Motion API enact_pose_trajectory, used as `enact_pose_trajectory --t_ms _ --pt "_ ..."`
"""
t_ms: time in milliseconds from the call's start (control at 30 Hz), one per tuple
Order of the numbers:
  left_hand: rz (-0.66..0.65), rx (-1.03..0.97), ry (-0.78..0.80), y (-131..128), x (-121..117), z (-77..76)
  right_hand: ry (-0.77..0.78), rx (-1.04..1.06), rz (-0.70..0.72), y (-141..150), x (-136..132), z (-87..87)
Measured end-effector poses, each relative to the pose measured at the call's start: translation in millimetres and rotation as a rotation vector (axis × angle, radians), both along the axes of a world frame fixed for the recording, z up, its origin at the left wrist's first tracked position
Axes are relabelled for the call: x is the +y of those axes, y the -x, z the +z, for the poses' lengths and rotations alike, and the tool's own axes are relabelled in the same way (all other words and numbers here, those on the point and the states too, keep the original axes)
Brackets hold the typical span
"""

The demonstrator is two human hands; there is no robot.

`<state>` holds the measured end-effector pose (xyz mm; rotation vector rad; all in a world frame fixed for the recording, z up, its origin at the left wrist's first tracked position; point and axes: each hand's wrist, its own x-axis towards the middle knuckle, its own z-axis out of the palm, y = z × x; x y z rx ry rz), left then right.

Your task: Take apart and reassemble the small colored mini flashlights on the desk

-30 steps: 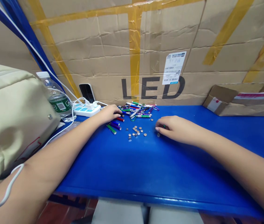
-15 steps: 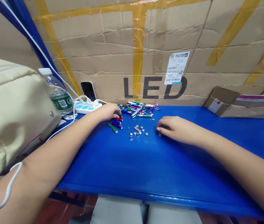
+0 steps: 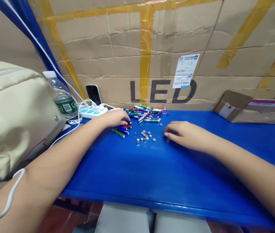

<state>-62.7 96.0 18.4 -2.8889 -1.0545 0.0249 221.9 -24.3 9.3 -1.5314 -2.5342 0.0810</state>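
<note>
My left hand (image 3: 118, 118) is closed, fingertips pinched on a small dark tube (image 3: 129, 123) at the top of a row. Beside it lie a red tube (image 3: 128, 127), blue and purple tubes (image 3: 123, 130) and a green tube (image 3: 119, 133). My right hand (image 3: 179, 130) is curled, palm down, around a small green keychain flashlight; most of it is hidden, with a shiny metal end (image 3: 168, 140) showing below the fingers. Between the hands several button cells (image 3: 144, 135) are scattered on the blue table (image 3: 137, 174). Behind them sits a pile of colourful keychain flashlights (image 3: 149, 114).
A large taped cardboard box (image 3: 98, 48) stands along the back. On the left are a beige bag (image 3: 18, 106), a water bottle (image 3: 66, 103), a white power strip (image 3: 92, 111) with cables and a phone (image 3: 93, 94). An open small carton (image 3: 256, 106) sits at back right.
The view has shifted slightly. My left hand has moved a little, with the dark tube's end now showing by its fingertips. My right hand keeps its curled hold.
</note>
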Motion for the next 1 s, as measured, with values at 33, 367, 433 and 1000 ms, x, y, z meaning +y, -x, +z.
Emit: enact_pose_trajectory --t_ms 33,367,433,1000 --pt "0.016 0.004 0.016 0 0 0.5 -0.001 -0.001 -0.001 0 0 -0.1" --pt "0.116 -0.345 0.077 -10 -26 8.6 -0.061 0.002 -0.009 1 1 -1.3" --pt "0.114 -0.518 0.088 -19 -34 10.8 -0.114 0.011 -0.038 2 0 -0.7" --pt "-0.128 -1.102 0.411 -71 -80 -9.4 -0.126 0.234 0.050 15 -10 1.7"
